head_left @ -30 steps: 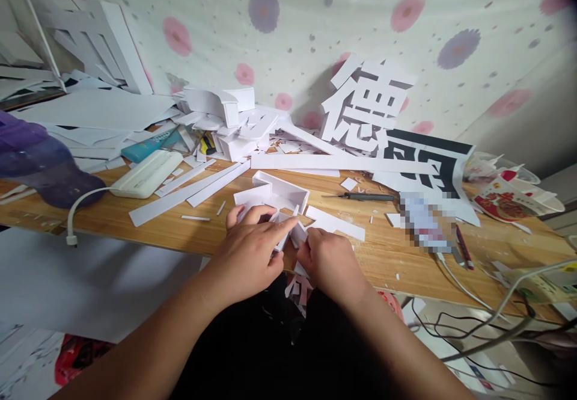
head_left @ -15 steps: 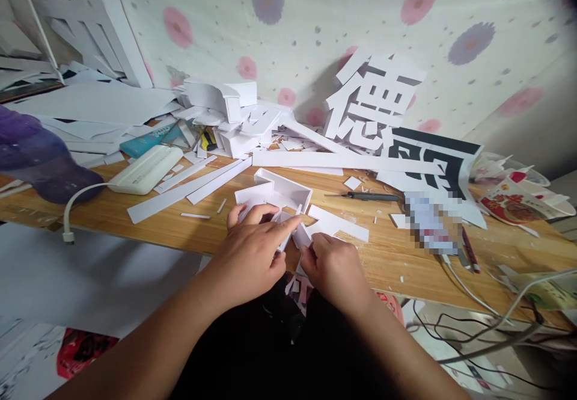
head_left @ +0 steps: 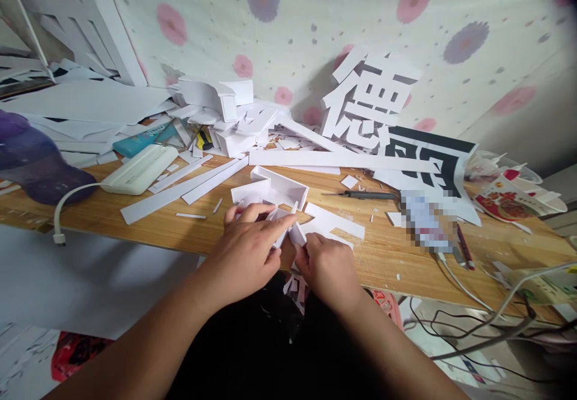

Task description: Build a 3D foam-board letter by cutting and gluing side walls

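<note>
At the table's front edge, both hands are on a white foam-board shape with raised side walls. My left hand lies over its near-left part, fingers curled on the walls and the index finger stretched along the top. The thumb is bent below, and this grip partly hides the shape. Close by, my right hand pinches a short white foam-board strip between thumb and bent fingers, beside the left index fingertip. Whether the strip touches the shape's wall, I cannot tell. Under and right of the right hand lies a flat white cut-out.
Behind the shape lies a long white strip. A thin dark-handled tool rests to the right, near a blurred-out device on a cable. A raised white character leans at the wall. Leftward are a power bank and a purple bottle.
The whole view has shifted slightly, so things appear a little further left. Both hands keep their grip, and the right hand's strip sits almost the same against the shape.
</note>
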